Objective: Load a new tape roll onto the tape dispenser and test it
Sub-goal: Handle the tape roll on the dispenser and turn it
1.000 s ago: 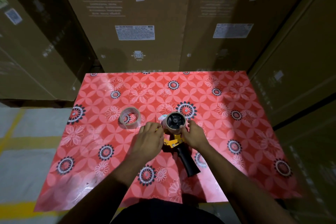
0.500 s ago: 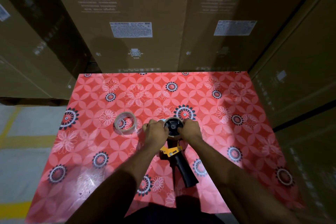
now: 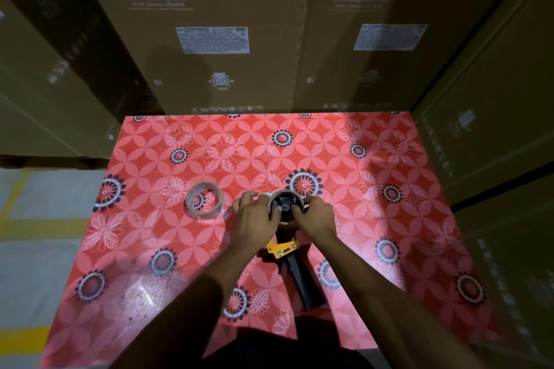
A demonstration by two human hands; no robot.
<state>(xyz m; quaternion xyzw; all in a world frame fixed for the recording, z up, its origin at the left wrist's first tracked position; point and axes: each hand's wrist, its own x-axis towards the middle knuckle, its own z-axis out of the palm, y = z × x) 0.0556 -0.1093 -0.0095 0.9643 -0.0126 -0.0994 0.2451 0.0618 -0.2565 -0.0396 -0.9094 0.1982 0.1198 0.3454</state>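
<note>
Left hand point(image 3: 254, 216) is curling around the left side of the tape roll point(image 3: 285, 209), fingers wrapping its far edge, thumb on the near rim. Right hand point(image 3: 316, 217) is gripping the roll's right side the same way. Both are likely pressing the roll square onto the black hub of the tape dispenser point(image 3: 292, 257), so it seats evenly. The dispenser is lying flat on the red floral table point(image 3: 374, 234), handle pointing toward the person, which is leaving the hub facing up. 1 second roll point(image 3: 204, 200) is sitting just left, untouched. Threading and testing not yet done.
</note>
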